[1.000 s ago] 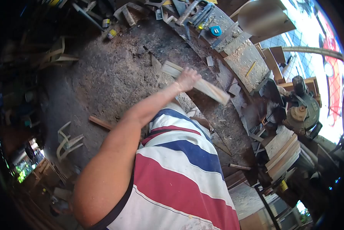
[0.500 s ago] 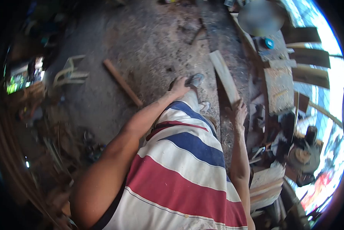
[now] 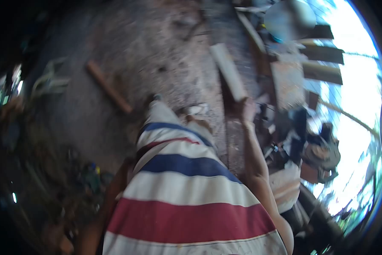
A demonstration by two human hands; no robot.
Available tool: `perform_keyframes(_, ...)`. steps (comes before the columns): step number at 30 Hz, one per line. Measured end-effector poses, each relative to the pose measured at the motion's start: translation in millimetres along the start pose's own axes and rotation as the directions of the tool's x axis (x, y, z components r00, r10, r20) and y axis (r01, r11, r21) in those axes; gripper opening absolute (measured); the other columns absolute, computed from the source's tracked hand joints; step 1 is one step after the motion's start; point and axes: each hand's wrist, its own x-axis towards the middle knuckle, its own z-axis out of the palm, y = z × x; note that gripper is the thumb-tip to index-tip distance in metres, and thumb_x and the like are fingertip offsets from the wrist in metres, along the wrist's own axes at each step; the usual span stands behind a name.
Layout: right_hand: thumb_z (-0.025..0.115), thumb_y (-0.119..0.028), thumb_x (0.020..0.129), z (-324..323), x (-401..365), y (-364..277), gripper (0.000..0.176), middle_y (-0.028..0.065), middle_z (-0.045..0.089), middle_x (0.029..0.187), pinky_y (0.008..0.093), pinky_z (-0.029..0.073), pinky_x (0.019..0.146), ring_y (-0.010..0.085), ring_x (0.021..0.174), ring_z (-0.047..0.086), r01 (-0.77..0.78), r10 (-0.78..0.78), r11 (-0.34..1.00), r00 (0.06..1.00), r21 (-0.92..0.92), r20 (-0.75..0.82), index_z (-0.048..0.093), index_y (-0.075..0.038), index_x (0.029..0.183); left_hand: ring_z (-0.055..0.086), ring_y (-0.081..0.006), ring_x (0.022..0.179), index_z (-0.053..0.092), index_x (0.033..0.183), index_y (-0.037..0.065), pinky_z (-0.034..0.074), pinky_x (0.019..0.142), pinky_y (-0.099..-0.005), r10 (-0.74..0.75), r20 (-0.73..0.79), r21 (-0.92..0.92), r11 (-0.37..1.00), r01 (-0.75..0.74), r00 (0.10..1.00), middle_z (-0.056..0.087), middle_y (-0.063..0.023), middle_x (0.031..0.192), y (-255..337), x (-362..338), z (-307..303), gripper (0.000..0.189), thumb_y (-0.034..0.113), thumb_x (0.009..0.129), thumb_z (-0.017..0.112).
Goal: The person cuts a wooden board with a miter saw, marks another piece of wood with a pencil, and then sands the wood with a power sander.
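My right hand [image 3: 248,109] is closed around the lower end of a pale wooden board [image 3: 228,71]. The board slants up and to the left, away from my body, over the floor. My left arm shows only as a dark stretch beside my striped shirt [image 3: 186,212]; the hand itself is hidden behind the cloth. Motion blurs much of the picture.
A reddish-brown wooden strip [image 3: 109,86] lies on the dirty floor [image 3: 157,51] to the left, near a pale chair-like frame [image 3: 50,80]. At the right stand a workbench [image 3: 288,85], several protruding planks [image 3: 323,54] and stacked wood [image 3: 284,185].
My left hand has dropped back from in front of my leg and out of sight. The right hand still grips the board. The view has swung, shifting the surroundings leftward.
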Motion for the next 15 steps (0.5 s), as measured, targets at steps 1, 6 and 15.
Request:
perform_keyframes(1, 0.091, -0.039, 0.080, -35.1, -3.8, -24.9, 0.070, 0.0213, 0.069, 0.113, 0.0580, 0.054, 0.090, 0.0445, 0.106, 0.068, -0.098, 0.094, 0.992, 0.994, 0.074, 0.047, 0.061, -0.001, 0.130, 0.073, -0.0391, 0.117, 0.074, 0.136, 0.003, 0.056, 0.102, -0.0488, -0.001, 0.002, -0.004, 1.000, 0.001, 1.000, 0.076, -0.0210, 0.131, -15.1, 2.5, 10.1, 0.061, 0.053, 0.100, 0.070)
perform_keyframes(6, 0.081, -0.038, 0.097, -85.3, -59.6, -77.5, 0.080, 0.0330, 0.055, 0.147, 0.0593, 0.048, 0.112, 0.0520, 0.132, 0.059, 0.007, 0.004, 0.996, 0.992, 0.086, -0.130, 0.048, -0.001, 0.159, 0.073, -0.0384, 0.126, 0.072, 0.142, 0.001, 0.054, 0.109, -0.0472, 0.047, 0.051, -0.009, 0.999, -0.047, 0.998, 0.075, -0.0216, 0.140, -51.9, 73.1, 43.7, 0.078, 0.062, 0.095, 0.076)
perform_keyframes(15, 0.069, -0.047, 0.108, -33.3, -246.8, -180.6, 0.050, 0.0118, 0.068, 0.089, 0.0446, 0.055, 0.078, 0.0281, 0.090, 0.069, -0.756, 0.312, 0.604, 0.515, 0.251, 0.798, 0.074, 0.000, 0.124, 0.072, -0.0362, 0.123, 0.072, 0.136, -0.001, 0.054, 0.109, -0.0448, -0.139, -0.166, -0.448, 0.893, 0.051, 0.976, 0.076, -0.0209, 0.131, -75.8, 180.2, -6.5, 0.071, 0.059, 0.098, 0.076)
